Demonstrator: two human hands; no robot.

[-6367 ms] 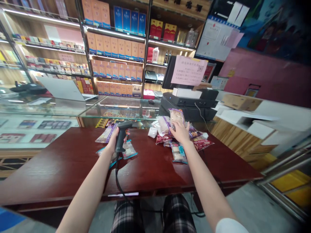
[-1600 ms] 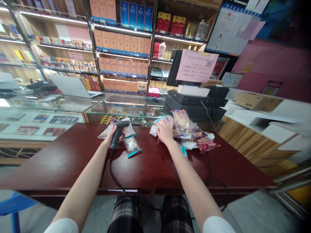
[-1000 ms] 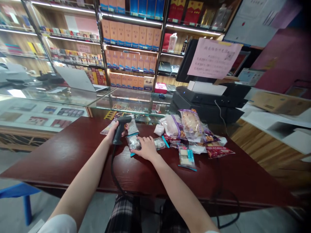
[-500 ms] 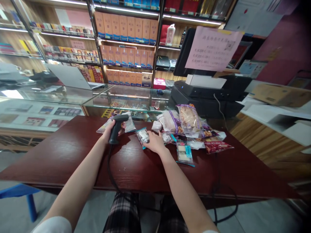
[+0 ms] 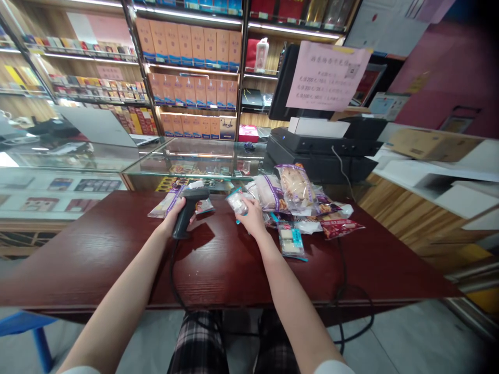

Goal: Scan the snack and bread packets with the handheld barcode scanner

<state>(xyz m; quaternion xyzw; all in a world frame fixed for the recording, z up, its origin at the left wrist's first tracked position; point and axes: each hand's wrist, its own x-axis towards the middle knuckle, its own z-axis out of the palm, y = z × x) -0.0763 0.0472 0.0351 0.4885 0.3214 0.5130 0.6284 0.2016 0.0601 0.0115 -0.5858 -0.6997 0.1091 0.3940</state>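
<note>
My left hand is wrapped round the handle of a black barcode scanner, whose head points right above the table. Behind it lies a clear and purple snack bag. My right hand grips a small clear packet with blue edges, tilted up off the table; its fingers partly cover the packet. Right of that hand is a heap of packaged snacks, with a purple-edged bag on top and a red packet at its right. A similar blue-edged packet of pale cakes lies in front.
The dark red table spans the front. Black scanner cable hangs over its near edge. A glass display case and a black monitor with a pink notice stand behind. A blue stool is at the lower left.
My right hand has lifted the small blue-edged packet and tilted it up. The scanner stays in my left hand, its head turned slightly. The camera view has shifted a little.
</note>
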